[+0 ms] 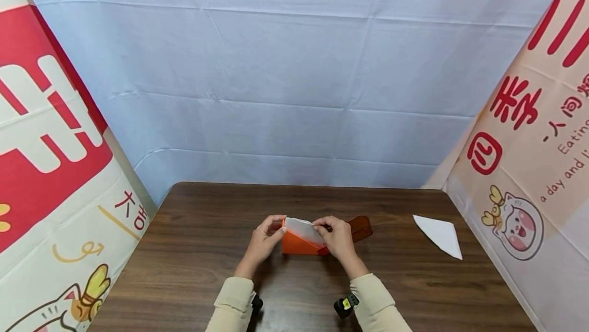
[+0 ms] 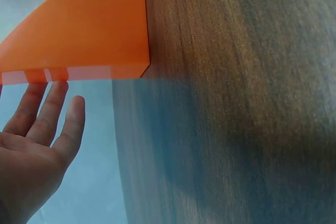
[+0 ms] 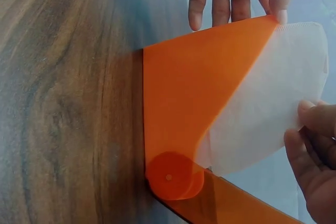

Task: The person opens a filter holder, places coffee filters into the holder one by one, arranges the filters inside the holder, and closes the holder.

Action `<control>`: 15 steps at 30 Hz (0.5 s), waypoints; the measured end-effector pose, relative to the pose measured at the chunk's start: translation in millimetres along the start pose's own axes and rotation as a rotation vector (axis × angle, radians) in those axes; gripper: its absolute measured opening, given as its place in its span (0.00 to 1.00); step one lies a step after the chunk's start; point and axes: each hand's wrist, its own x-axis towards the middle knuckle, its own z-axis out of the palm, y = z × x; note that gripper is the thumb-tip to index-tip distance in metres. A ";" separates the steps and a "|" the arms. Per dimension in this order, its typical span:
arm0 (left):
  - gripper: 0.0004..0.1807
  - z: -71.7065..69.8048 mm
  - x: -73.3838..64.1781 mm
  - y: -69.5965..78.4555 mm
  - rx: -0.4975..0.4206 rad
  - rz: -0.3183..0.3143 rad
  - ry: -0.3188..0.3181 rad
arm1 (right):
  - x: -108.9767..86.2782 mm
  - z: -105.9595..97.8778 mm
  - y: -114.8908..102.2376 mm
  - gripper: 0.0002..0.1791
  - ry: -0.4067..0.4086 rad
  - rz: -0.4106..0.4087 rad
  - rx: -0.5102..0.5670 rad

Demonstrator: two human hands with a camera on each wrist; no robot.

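An orange see-through plastic filter-paper case (image 1: 296,246) stands on the table before me, its hinged lid (image 1: 361,228) swung out to the right. White fan-shaped filter paper (image 3: 262,98) sits inside and rises above the slanted front edge. My left hand (image 1: 263,240) holds the case's left side, the thumb at the top corner and the fingers along the side wall. With thumb and fingertips, my right hand (image 1: 338,239) pinches the upper right edge of the paper. The round hinge (image 3: 176,177) shows low at the case's right corner in the right wrist view.
Another white cone-shaped filter paper (image 1: 439,236) lies flat toward the right side of the brown wooden table (image 1: 207,204). A pale blue cloth (image 1: 285,76) hangs behind the table, and printed cloths hang at left and right.
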 end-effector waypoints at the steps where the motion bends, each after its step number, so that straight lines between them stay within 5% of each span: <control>1: 0.15 -0.6 -0.6 4.8 0.003 0.011 -0.002 | -0.3 0.4 0.6 0.07 -0.010 0.011 0.002; 6: 0.15 -4.2 -3.4 26.7 -0.002 0.033 -0.023 | -3.4 3.2 4.3 0.07 -0.050 0.047 -0.037; 15: 0.16 -4.2 -3.6 27.6 -0.009 0.011 -0.028 | -7.4 8.0 6.6 0.05 -0.084 0.033 -0.118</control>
